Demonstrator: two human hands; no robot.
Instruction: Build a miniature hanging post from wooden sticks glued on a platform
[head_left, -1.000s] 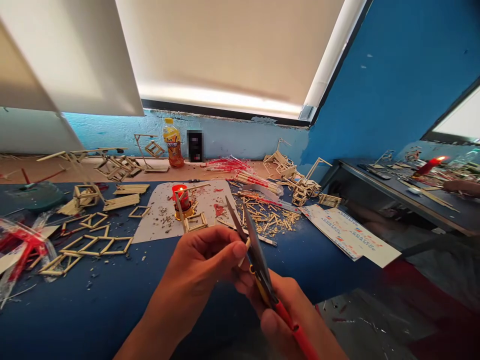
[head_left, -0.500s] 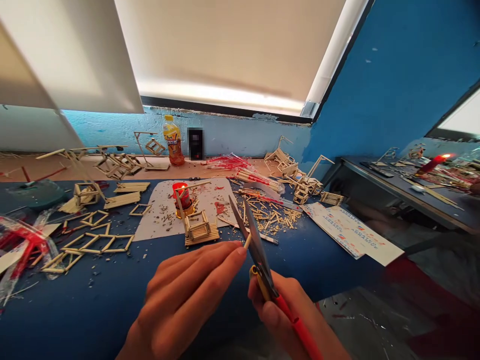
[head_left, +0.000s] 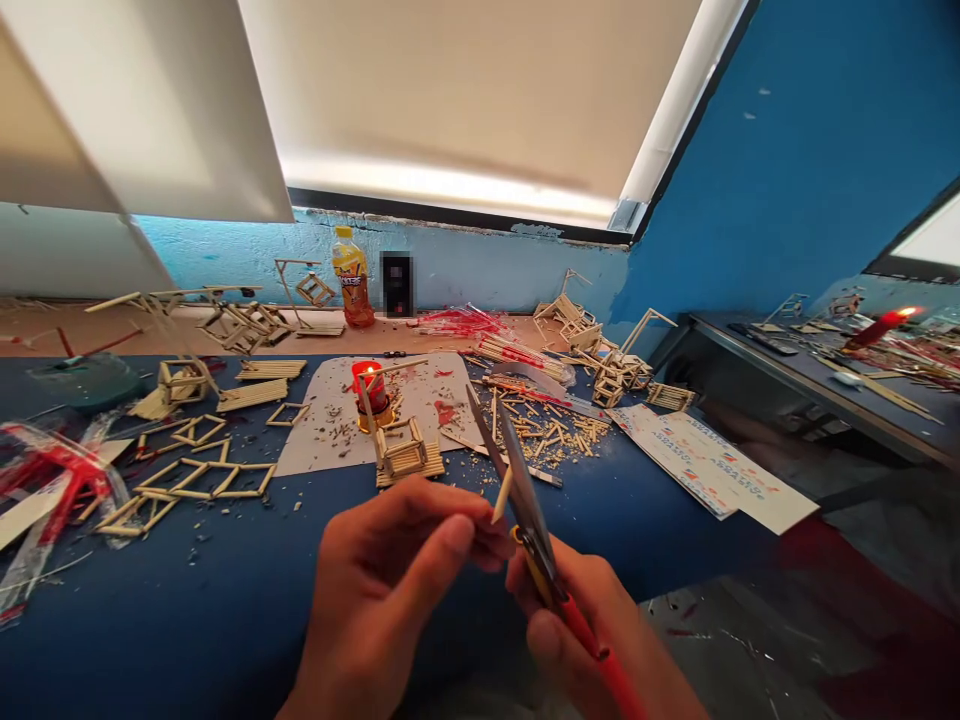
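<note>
My right hand point(head_left: 581, 615) grips a pair of scissors point(head_left: 527, 515) with red handles, its two blades pointing up and away, slightly apart. A short wooden stick point(head_left: 502, 495) stands against the blades, at the fingertips of my left hand point(head_left: 409, 585). The left fingers are curled around its lower end, with the thumb drawn back from it. Just beyond my left hand, a small stick-built model point(head_left: 405, 455) with an upright post stands on a slatted base. A lit red candle point(head_left: 369, 385) burns behind it on a stained white sheet point(head_left: 319, 425).
Cut stick pieces point(head_left: 547, 430) are scattered right of the sheet. Joined stick frames point(head_left: 214, 480) and plastic wrappers point(head_left: 52, 490) lie at left. Printed cards point(head_left: 720, 475) are at right. A drink bottle point(head_left: 352, 280) stands on the ledge; another table point(head_left: 825, 370) holds a lit candle point(head_left: 881, 328).
My left thumb has lifted off the stick and moved back, opening a gap to the index finger. The stick now leans closer to the scissor blades. The view has shifted slightly.
</note>
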